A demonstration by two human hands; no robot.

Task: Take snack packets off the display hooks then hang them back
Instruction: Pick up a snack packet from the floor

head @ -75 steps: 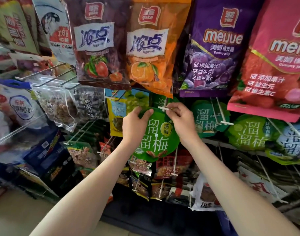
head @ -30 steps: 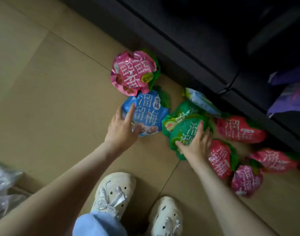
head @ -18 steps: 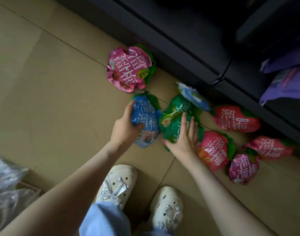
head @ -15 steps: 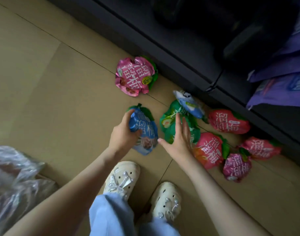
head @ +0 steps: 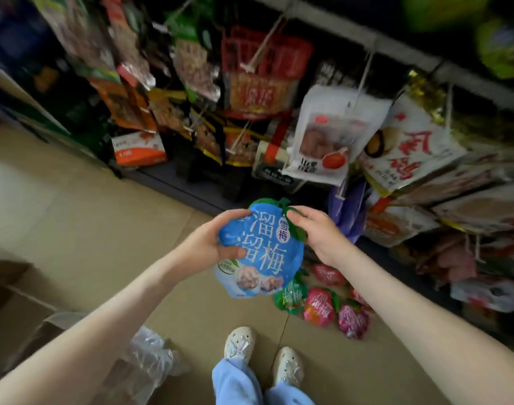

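Only the head cam to go on. Both hands hold the blue snack packet (head: 261, 252) mid-frame, up off the floor. My left hand (head: 212, 244) grips its left edge with the thumb across the front, and the other fingers are mostly hidden behind it. The right hand (head: 317, 232) pinches the green leaf at the top. The hanging packets (head: 331, 133) across the upper frame are smeared and mostly unreadable. The floor packets (head: 320, 305) at lower right are partly covered by the blue one.
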